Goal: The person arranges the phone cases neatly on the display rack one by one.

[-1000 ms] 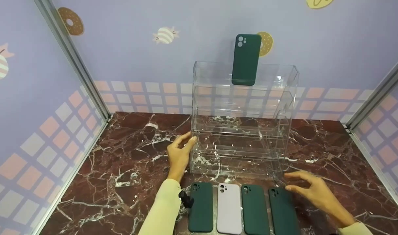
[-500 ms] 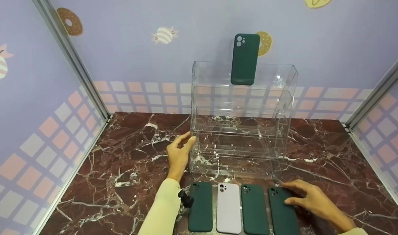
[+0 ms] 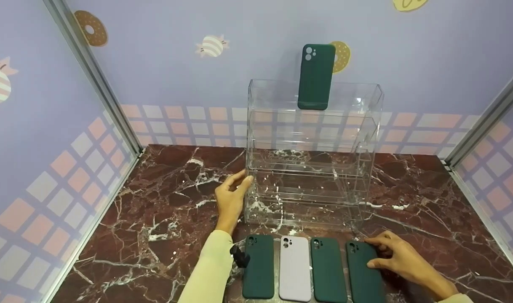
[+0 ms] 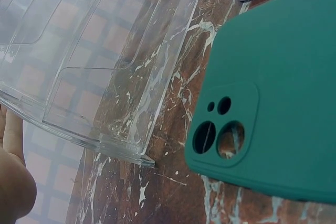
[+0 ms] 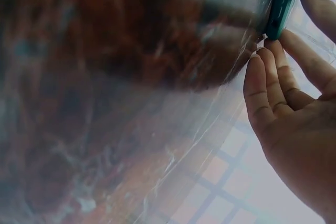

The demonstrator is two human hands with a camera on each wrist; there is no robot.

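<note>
My left hand [image 3: 231, 198] rests against the left side of a clear tiered acrylic rack [image 3: 307, 198], its fingers fairly straight. In the left wrist view, part of that hand [image 4: 14, 177] shows beside the rack's side wall. Four-tier detail aside, a dark green phone case [image 3: 363, 273] lies rightmost in the front row. My right hand [image 3: 397, 259] pinches this case at its upper right, thumb on its back and fingertips at its edge. The right wrist view shows the case's edge [image 5: 284, 3] between thumb and fingers.
Left of the held case lie a green case [image 3: 329, 269], a pale lilac case [image 3: 295, 269] and another green case [image 3: 258, 269]. One green case [image 3: 316, 78] stands upright in the rack's top tier. Patterned walls [image 3: 176, 75] enclose the marbled table [image 3: 176, 202].
My right hand has come down from above the rightmost case to its upper right edge, and its fingers have drawn in on it. The left hand stays at the rack.
</note>
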